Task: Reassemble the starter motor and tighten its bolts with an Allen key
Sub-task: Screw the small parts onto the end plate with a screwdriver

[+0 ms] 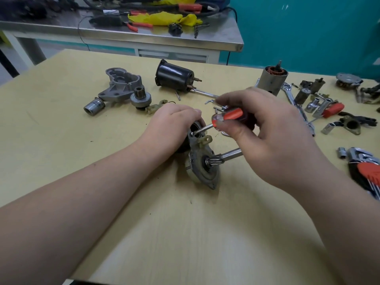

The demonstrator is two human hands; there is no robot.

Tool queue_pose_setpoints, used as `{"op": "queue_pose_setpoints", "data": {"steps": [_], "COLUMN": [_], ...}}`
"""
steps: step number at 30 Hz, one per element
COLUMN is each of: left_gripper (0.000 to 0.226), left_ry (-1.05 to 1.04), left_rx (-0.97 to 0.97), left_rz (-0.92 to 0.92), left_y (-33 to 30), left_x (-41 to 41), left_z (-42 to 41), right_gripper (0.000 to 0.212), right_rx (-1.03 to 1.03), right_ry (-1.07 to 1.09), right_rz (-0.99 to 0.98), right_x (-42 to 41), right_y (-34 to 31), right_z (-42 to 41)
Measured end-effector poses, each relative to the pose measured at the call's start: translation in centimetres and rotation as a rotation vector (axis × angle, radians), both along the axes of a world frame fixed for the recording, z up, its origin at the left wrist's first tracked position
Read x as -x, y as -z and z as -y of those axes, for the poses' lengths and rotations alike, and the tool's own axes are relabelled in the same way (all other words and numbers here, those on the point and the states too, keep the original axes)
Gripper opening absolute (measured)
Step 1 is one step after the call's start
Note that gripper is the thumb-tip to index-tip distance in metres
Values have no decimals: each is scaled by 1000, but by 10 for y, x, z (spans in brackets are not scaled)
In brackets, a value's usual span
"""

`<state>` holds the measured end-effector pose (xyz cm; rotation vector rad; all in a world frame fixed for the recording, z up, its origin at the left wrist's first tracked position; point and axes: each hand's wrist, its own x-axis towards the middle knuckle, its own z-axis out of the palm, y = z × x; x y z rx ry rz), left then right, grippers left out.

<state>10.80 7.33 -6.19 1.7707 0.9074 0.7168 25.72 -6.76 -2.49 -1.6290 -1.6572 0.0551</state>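
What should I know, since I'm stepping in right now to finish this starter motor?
Left hand grips the motor assembly lying on the table.
Right hand holds an orange-handled screwdriver, tip at a screw on the end plate.
Not yet fitted: black housing, armature, nose casting, pinion gear.
Allen key set lies at the right.
Left: fit these, tighten bolts.

A workshop: motor parts and sockets (314, 104) strewn over a wooden table (61, 112).

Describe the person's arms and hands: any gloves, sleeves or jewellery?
Both forearms are bare to the frame edge, with no sleeves in view. The left hand and right hand wear no gloves, and no rings, watch or bands show. Fingernails are short and unpainted.
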Motion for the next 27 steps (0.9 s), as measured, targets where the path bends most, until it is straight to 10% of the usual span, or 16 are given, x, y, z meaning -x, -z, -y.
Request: {"op": "queue_pose_setpoints", "data": {"steps": [5, 18, 27], "left_gripper": [38, 45, 40], "left_ry": [-48, -54, -65], "left_rx": [-15, 4, -30], "left_rz": [-59, -66, -84], "left_y": [-2, -5, -6], "left_x": [-2, -2, -3], "left_z": [0, 3, 3], "right_gripper": [31, 22, 49], "right_rx": [77, 87, 199], "right_ry": [68, -115, 102], "right_rz": [-281, 200, -290], "right_x": [4, -9, 7], "right_y": [1, -8, -3], "right_z": [-3, -2, -9]}}
